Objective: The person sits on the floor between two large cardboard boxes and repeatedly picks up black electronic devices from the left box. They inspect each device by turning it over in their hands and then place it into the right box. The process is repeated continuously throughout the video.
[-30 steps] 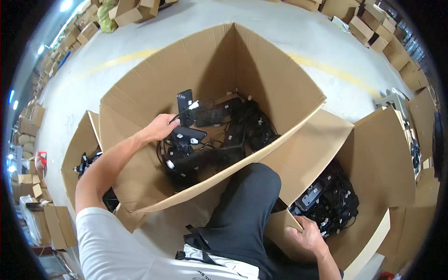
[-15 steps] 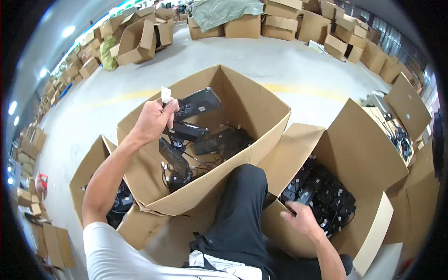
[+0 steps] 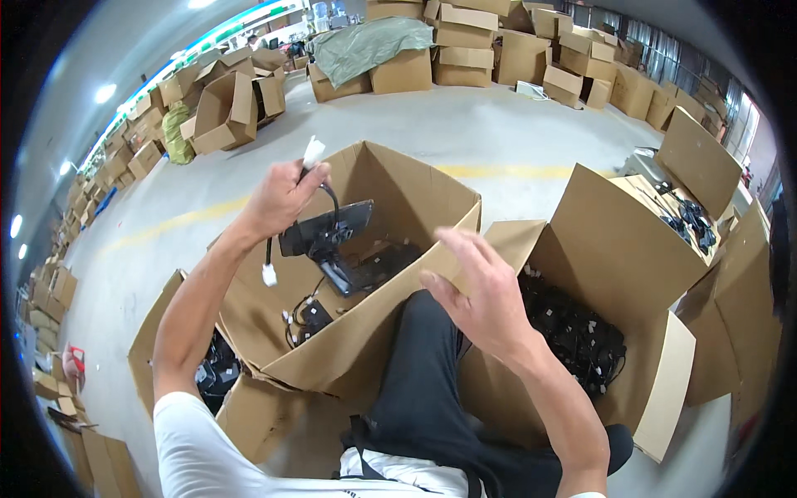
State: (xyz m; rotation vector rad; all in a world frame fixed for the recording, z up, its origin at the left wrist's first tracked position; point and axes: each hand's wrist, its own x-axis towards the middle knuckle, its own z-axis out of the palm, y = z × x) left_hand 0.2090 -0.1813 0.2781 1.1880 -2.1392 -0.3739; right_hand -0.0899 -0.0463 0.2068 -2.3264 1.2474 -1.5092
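My left hand is closed round a black cable, with a white connector sticking up above the fist. Another white connector dangles below. From the cable hang flat black devices, tilted, inside the middle cardboard box; their exact kind is unclear. More black devices and wires lie on that box's bottom. My right hand is open and holds nothing, fingers stretched and thumb apart, in front of the box's near right wall.
An open box on the right holds many black cabled devices. A smaller box at left holds black parts. Cables lie on a box at far right. Stacked cartons line the back beyond the grey floor.
My right hand has risen from the right box's edge toward the middle box. The devices hanging from my left hand have swung lower and turned. The view has shifted slightly.
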